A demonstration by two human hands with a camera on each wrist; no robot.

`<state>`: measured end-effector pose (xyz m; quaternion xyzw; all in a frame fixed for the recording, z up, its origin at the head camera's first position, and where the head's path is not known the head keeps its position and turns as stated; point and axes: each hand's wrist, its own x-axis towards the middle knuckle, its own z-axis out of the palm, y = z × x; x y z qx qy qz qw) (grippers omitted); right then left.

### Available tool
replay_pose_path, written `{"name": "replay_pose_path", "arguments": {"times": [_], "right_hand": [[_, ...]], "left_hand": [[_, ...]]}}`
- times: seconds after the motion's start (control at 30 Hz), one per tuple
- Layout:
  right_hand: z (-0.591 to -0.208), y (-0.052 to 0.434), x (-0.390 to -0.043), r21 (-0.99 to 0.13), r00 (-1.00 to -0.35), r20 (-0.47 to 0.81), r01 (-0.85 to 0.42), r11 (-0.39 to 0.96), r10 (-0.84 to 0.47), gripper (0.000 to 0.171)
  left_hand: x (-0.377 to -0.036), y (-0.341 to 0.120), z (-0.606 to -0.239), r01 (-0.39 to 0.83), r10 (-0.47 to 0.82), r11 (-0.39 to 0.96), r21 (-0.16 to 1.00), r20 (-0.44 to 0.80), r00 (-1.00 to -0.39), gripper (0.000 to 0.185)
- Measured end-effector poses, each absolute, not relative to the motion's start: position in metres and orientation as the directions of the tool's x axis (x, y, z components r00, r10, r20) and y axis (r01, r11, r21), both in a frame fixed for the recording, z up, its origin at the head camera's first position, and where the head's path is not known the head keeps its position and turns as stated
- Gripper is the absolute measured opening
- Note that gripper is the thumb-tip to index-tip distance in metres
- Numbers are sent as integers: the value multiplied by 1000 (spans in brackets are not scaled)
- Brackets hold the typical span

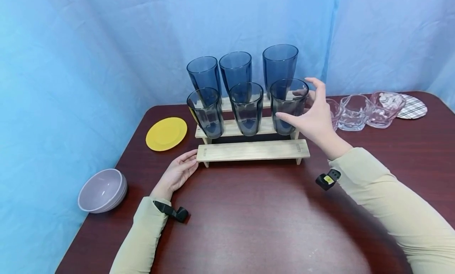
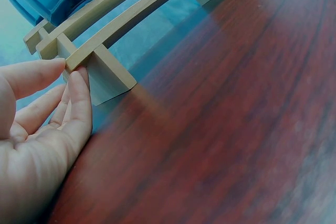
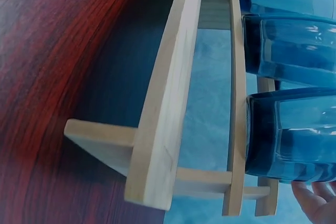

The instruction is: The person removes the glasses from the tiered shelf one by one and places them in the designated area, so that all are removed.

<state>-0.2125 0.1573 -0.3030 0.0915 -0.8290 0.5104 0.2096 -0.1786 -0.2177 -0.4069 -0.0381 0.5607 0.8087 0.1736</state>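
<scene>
A three-step wooden rack [image 1: 252, 151] stands on the dark red table [image 1: 249, 218]. Three dark blue glasses sit on its top step and three on the middle step; the lowest step is bare. My right hand [image 1: 313, 116] is spread around the right-hand glass [image 1: 288, 102] of the middle step, thumb at its front and fingers behind its rim. That glass stands on the step. In the right wrist view the fingertips [image 3: 317, 205] show just beside the glass [image 3: 294, 135]. My left hand [image 1: 183, 167] lies on the table, its straight fingers [image 2: 79, 103] touching the left end of the rack [image 2: 105, 72].
A yellow plate [image 1: 166, 133] lies left of the rack, and a lilac bowl [image 1: 102, 190] sits near the table's left edge. Clear glass bowls [image 1: 352, 112] and a checked round mat [image 1: 412, 107] stand at the back right. Blue cloth walls close the back and left.
</scene>
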Motion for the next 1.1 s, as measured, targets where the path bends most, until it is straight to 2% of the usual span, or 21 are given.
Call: {"name": "replay_pose_path", "arguments": {"times": [0.23, 0.43, 0.63, 1.1], "right_hand": [[-302, 166, -207, -805, -881, 467, -390, 447, 73, 95], [-303, 177, -199, -840, -875, 480, -437, 321, 63, 93], [-307, 189, -191, -828, -867, 492, -440, 347, 77, 94], [-313, 212, -174, -844, -864, 490, -438, 309, 114, 96]], "left_hand": [[-180, -219, -409, -327, 240, -317, 890, -258, -936, 56], [-180, -219, -409, -324, 241, -313, 893, -255, -936, 56], [-179, -219, -409, -322, 237, -311, 894, -256, -937, 56], [-180, -219, -409, -320, 244, -312, 895, -251, -937, 56]]}}
